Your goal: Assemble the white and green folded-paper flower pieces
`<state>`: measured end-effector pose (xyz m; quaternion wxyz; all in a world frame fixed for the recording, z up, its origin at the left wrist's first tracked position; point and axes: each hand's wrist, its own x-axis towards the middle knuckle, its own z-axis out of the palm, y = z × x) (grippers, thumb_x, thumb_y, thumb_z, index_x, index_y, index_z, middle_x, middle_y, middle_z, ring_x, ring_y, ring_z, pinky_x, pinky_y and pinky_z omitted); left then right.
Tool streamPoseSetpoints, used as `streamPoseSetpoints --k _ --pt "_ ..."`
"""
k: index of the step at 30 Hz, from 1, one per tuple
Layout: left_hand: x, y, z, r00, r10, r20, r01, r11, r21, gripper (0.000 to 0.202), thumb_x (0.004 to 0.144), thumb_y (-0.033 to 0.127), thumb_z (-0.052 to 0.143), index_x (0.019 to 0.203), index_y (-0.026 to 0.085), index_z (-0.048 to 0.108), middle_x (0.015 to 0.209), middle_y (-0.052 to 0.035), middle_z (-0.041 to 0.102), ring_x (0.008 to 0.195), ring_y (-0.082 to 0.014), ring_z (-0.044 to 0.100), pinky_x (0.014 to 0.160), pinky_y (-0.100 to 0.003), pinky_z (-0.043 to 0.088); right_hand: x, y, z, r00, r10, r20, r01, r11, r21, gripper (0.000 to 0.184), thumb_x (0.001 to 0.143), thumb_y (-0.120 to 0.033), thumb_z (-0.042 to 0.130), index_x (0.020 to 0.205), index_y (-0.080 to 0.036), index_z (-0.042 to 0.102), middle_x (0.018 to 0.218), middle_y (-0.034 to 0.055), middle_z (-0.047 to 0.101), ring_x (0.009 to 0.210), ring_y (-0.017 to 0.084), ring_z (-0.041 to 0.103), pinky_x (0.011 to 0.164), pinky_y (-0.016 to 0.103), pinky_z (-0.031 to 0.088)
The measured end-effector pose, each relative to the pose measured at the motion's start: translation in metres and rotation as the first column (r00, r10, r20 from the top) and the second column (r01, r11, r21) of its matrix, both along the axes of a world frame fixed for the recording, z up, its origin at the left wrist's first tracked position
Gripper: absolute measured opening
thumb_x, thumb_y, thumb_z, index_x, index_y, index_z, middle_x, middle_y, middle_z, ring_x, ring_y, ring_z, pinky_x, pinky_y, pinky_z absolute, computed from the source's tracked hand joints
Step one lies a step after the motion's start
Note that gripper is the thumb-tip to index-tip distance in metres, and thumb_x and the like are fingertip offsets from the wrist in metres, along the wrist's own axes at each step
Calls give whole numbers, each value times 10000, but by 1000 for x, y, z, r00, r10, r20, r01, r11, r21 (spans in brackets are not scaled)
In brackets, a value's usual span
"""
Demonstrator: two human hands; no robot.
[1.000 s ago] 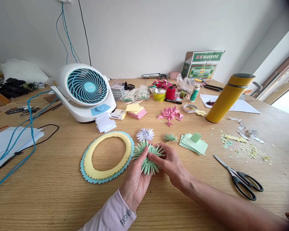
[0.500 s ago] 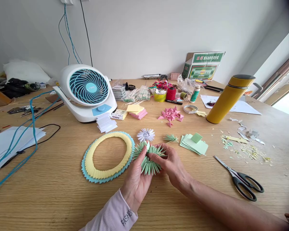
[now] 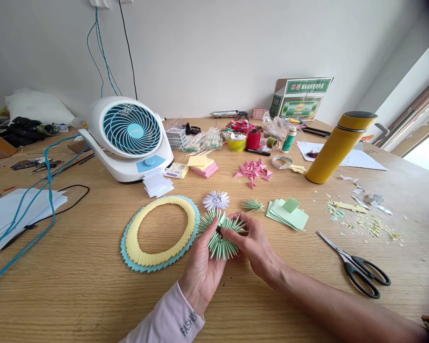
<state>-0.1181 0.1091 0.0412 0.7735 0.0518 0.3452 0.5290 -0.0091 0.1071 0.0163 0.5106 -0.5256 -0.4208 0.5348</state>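
Between both hands is a spiky green folded-paper rosette (image 3: pixel 223 245), held above the table. My left hand (image 3: pixel 202 264) grips its left side, thumb on top and palm beneath. My right hand (image 3: pixel 253 245) pinches its right side, index finger and thumb near the centre; the fingers underneath are partly hidden. Just behind lies a smaller white paper rosette (image 3: pixel 216 200). A small fan of green folded pieces (image 3: pixel 253 205) sits behind my right hand, beside a stack of green paper slips (image 3: pixel 288 215). Left of my left hand rests a yellow and blue paper ring (image 3: pixel 136 255).
Scissors (image 3: pixel 353 264) lie at right near paper scraps (image 3: pixel 372 224). A yellow flask (image 3: pixel 341 147) stands behind them. Pink folded pieces (image 3: pixel 253 170), a tape roll (image 3: pixel 282 162) and coloured slips (image 3: pixel 202 166) lie farther back. A white fan (image 3: pixel 128 138) stands back left, with blue cables (image 3: pixel 50 190) beside it.
Almost nothing differs. Both hands keep their grip on the green rosette, with only a very slight shift of the fingers and the view.
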Motion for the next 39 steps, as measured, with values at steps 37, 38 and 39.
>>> streamPoseSetpoints --k 37,38,39 --pt "-1 3 -3 998 40 -54 -40 999 6 46 864 93 648 878 100 692 801 -56 700 654 -132 648 655 -252 547 -1 -1 2 1000 6 -27 -6 1000 0 292 681 -368 760 858 -189 611 657 -11 636 547 152 564 469 248 456" --pt "-1 3 -3 998 40 -46 -40 999 6 47 867 93 646 877 102 690 800 -54 700 654 -130 647 669 -254 551 -1 -1 2 1000 5 -25 -5 1000 0 288 677 -361 759 853 -186 615 647 -14 629 544 151 559 474 250 455" --pt "-1 3 -3 998 39 -39 -39 999 7 46 869 96 646 878 105 690 804 -54 702 656 -129 648 688 -260 557 -1 -1 2 1000 6 -24 -6 1000 1 284 673 -357 759 849 -184 618 640 -16 625 542 150 555 481 253 455"
